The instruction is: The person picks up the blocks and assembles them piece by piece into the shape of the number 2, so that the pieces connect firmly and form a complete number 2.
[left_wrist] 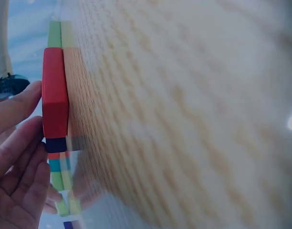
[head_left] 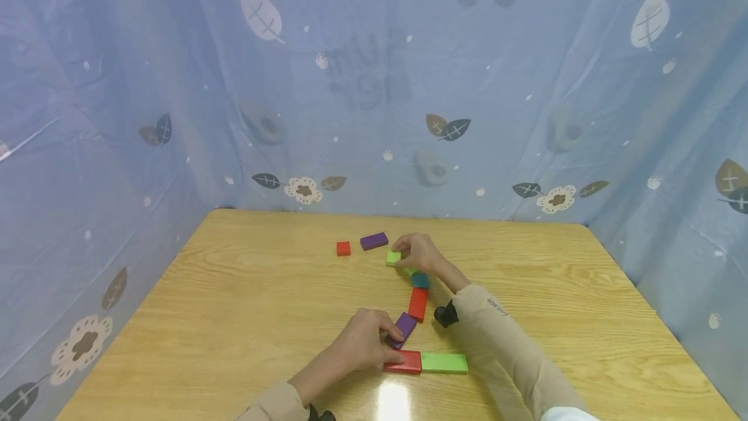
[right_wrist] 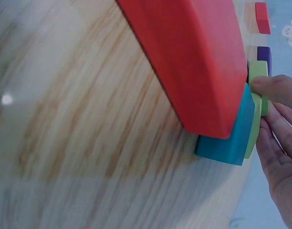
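My right hand (head_left: 419, 253) pinches a small light green block (head_left: 394, 258) at the far end of a curving row. Behind it, partly hidden by the hand, come another light green block (head_left: 410, 271), a teal block (right_wrist: 224, 143) and a red block (head_left: 417, 304). My left hand (head_left: 363, 340) touches the near part of the row. Its forefinger lies on a purple block (head_left: 406, 323), and its thumb rests on a red block (left_wrist: 54, 76) lying crosswise in front. A long light green block (head_left: 444, 363) adjoins that red one's right end.
Beyond the row, a purple block (head_left: 374, 241) and a small red block (head_left: 343, 249) lie on the wooden table (head_left: 263, 291). A blue patterned curtain (head_left: 362, 83) hangs behind and on both sides. Black wrist gear (head_left: 447, 314) sits under the right sleeve.
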`<control>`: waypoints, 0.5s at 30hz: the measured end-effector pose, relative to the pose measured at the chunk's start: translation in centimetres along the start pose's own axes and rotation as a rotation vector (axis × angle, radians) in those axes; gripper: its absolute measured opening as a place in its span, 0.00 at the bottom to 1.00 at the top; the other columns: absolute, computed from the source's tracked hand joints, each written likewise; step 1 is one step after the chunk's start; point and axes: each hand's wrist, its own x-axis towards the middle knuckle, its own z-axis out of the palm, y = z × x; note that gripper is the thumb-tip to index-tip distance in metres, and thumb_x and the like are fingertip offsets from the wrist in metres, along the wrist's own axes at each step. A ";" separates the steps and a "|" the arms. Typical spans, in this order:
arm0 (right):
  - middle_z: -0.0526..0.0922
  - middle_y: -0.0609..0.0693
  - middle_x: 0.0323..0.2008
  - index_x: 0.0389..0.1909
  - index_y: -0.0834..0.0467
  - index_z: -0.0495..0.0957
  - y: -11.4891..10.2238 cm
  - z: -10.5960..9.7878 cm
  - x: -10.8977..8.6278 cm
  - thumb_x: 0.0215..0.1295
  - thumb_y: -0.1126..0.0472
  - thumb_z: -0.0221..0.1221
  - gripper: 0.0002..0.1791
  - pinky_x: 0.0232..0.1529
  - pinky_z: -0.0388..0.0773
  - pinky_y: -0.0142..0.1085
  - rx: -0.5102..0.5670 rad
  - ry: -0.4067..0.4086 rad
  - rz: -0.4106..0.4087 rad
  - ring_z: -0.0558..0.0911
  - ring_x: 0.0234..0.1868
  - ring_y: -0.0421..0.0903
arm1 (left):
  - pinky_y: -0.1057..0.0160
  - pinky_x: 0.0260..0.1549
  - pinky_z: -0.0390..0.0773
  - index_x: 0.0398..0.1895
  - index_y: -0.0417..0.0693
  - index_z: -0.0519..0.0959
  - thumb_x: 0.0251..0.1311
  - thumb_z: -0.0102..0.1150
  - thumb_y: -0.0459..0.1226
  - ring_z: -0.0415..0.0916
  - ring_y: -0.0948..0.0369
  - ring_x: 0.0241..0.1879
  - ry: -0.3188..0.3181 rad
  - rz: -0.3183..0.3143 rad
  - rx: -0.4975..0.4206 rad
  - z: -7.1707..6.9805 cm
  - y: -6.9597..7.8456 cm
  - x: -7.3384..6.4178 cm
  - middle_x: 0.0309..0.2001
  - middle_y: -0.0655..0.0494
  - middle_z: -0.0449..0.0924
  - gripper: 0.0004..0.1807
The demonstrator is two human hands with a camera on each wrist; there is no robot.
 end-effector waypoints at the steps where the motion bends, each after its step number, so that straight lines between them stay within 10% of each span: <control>1: 0.85 0.56 0.40 0.40 0.62 0.83 0.0 0.0 0.0 0.50 0.65 0.71 0.15 0.44 0.80 0.41 -0.004 -0.003 0.001 0.83 0.44 0.52 | 0.70 0.40 0.75 0.29 0.52 0.88 0.38 0.79 0.42 0.75 0.73 0.35 0.002 0.004 -0.002 0.0 0.0 0.0 0.30 0.70 0.82 0.12; 15: 0.85 0.58 0.39 0.41 0.64 0.83 0.7 -0.5 -0.1 0.55 0.64 0.68 0.13 0.42 0.80 0.41 0.010 -0.004 -0.015 0.84 0.39 0.51 | 0.72 0.38 0.75 0.29 0.50 0.88 0.38 0.79 0.41 0.75 0.73 0.34 0.003 0.024 0.001 -0.2 0.1 0.0 0.30 0.68 0.83 0.12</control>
